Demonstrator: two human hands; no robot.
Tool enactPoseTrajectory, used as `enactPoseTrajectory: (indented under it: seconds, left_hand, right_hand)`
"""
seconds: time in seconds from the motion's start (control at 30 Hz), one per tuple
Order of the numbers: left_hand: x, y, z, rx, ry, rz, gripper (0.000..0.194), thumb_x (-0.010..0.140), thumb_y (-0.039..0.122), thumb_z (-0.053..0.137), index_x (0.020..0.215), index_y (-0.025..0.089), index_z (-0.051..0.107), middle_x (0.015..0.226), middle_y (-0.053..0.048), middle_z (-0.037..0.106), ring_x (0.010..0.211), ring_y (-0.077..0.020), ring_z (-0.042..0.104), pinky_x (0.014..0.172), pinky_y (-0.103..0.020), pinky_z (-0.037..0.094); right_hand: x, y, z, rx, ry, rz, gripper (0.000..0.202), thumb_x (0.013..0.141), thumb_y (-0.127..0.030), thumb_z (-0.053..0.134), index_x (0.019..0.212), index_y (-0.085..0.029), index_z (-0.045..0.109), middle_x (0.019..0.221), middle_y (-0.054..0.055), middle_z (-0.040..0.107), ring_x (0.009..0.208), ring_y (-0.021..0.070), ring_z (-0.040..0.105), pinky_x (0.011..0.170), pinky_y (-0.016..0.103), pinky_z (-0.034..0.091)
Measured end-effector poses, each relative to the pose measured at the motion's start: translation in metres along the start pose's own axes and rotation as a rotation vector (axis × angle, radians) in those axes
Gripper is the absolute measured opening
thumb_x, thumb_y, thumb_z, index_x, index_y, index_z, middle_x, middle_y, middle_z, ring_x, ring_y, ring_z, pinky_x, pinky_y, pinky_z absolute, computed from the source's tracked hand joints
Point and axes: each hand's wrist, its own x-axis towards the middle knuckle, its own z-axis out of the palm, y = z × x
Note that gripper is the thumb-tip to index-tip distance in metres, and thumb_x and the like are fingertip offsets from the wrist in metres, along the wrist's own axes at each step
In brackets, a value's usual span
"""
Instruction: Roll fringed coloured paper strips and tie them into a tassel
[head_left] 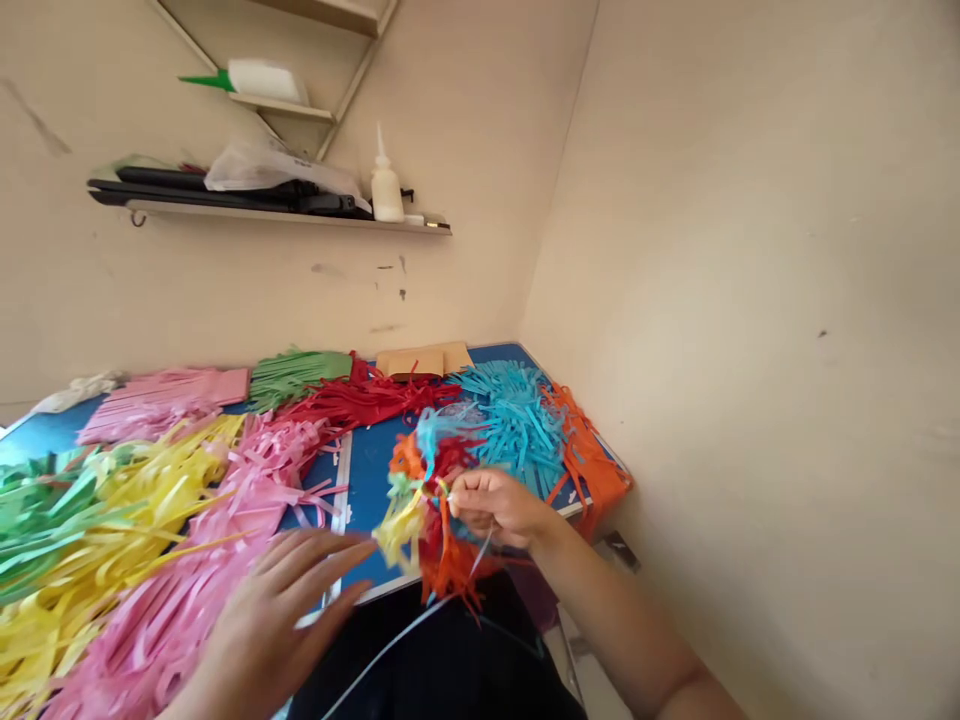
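My right hand (501, 508) is closed in a pinch on a bundle of tissue-paper tassels (448, 562) in orange, red, yellow, light blue and pale green. What exactly lies between its fingertips is partly hidden. A thin white string (396, 640) runs from near that hand down across my dark-clothed lap. My left hand (289, 600) is open, its fingers stretched toward the yellow tassel and slightly blurred; it seems to hold nothing. Beneath its wrist side spread pink fringed paper strips (176, 600), with yellow fringed strips (154, 515) beyond them.
On the blue table (375, 465) lie green fringe (300, 378), red fringe (367, 397), turquoise fringe (517, 415) and orange fringe (596, 465). Brown envelopes (420, 360) rest at the back. A wall shelf (300, 217) carries a white glue bottle (386, 190). Walls stand behind and at right.
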Motion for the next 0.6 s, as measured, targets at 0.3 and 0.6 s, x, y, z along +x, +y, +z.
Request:
enactPoseTrajectory:
  seconds: [0.3, 0.6]
  left_hand:
    - [0.089, 0.037, 0.051, -0.222, 0.050, 0.266, 0.027, 0.094, 0.039, 0.055, 0.109, 0.024, 0.070, 0.081, -0.002, 0.076, 0.074, -0.0146, 0.071, 0.075, -0.026, 0.056]
    - [0.082, 0.038, 0.042, -0.637, -0.238, -0.185, 0.026, 0.092, 0.040, 0.054, 0.086, 0.022, 0.071, 0.091, -0.004, 0.075, 0.083, -0.0160, 0.070, 0.076, -0.025, 0.053]
  right_hand:
    - [-0.029, -0.010, 0.011, -0.093, 0.003, 0.016, 0.044, 0.074, -0.056, 0.077, 0.075, -0.016, 0.057, 0.049, -0.011, 0.038, 0.041, 0.0034, 0.024, 0.045, 0.021, 0.016]
    - [-0.023, 0.000, 0.012, -0.045, 0.061, -0.002, 0.043, 0.074, -0.055, 0.075, 0.074, -0.015, 0.058, 0.046, -0.012, 0.031, 0.041, 0.0038, 0.016, 0.042, 0.022, 0.009]
